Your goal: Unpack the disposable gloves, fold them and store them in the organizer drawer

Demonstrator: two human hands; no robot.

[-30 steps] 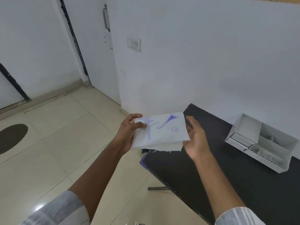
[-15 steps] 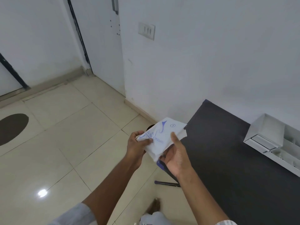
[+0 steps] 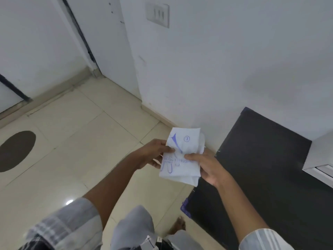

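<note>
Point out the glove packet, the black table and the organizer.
glove packet [image 3: 182, 156]: head view, middle of the printed white front.
black table [image 3: 261, 159]: head view, bare top.
organizer [image 3: 320, 156]: head view, white side at the right edge.

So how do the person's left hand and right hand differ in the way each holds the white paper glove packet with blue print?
The left hand pinches the white paper glove packet with blue print at its left edge, thumb on the printed face near the middle; the right hand grips lower on the right side, thumb lying across the blue lettering. The left hand sits over the beige tiled floor, the right beside the black table. Both are bare and closed on the packet, holding it in the air.
</note>
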